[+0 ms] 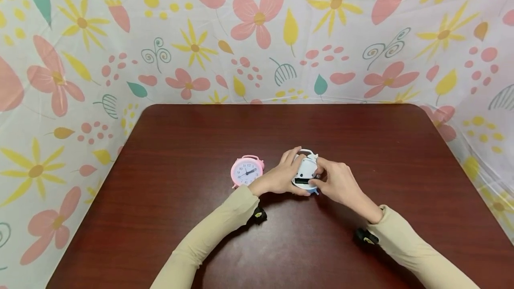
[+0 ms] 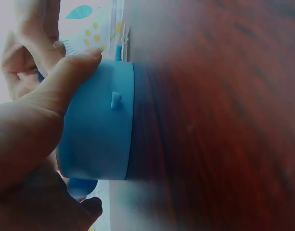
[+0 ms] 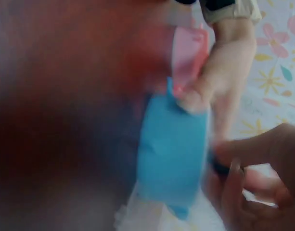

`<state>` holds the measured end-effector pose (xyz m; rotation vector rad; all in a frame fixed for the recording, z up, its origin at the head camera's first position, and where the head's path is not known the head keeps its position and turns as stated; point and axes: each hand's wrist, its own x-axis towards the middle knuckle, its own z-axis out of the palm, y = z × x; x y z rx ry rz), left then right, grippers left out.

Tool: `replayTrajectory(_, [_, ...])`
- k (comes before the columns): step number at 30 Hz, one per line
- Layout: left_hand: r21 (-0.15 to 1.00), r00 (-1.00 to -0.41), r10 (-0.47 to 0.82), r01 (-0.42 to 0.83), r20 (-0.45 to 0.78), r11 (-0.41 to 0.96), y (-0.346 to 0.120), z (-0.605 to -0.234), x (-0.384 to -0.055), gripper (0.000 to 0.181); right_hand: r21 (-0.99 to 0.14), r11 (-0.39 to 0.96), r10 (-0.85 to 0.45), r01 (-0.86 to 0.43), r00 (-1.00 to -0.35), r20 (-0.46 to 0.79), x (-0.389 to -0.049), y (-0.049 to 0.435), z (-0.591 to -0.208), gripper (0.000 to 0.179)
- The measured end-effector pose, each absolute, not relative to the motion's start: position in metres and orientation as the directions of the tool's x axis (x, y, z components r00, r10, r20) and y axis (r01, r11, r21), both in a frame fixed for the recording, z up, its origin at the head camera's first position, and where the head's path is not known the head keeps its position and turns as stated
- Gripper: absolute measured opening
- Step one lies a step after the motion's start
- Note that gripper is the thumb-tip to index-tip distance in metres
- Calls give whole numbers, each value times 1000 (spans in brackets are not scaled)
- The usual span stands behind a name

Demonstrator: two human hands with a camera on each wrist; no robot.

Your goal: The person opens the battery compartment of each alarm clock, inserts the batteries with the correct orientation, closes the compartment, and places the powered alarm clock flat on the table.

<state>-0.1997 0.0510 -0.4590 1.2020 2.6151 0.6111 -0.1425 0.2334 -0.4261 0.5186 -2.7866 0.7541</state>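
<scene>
A blue alarm clock [image 1: 306,168] lies face down on the table, its white back up and a dark battery slot [image 1: 302,181] uncovered in it. My left hand [image 1: 281,177] grips the clock from the left, the thumb on its blue side [image 2: 96,130] in the left wrist view. At the slot's right end my right hand [image 1: 339,182] pinches a small dark piece that looks like a battery [image 3: 221,168], mostly covered by the fingers. Left of my left hand, a pink alarm clock [image 1: 246,171] lies with its dial up.
The dark red-brown table [image 1: 192,133] extends around both clocks. Behind it hangs a flower-patterned cloth [image 1: 257,57]. Black wrist cameras [image 1: 366,237] sit at both sleeves. Blur softens part of the right wrist view.
</scene>
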Motion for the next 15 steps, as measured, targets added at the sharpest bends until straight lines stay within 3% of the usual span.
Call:
replayTrajectory(7, [444, -657, 754, 667, -30, 599, 51, -459, -199, 105, -479, 811, -204, -336, -929, 308, -139, 230, -433, 34])
replayTrajectory(15, [435, -661, 747, 652, -76, 621, 51, -457, -200, 105, -492, 785, -238, -376, -917, 321, -140, 234, -432, 29])
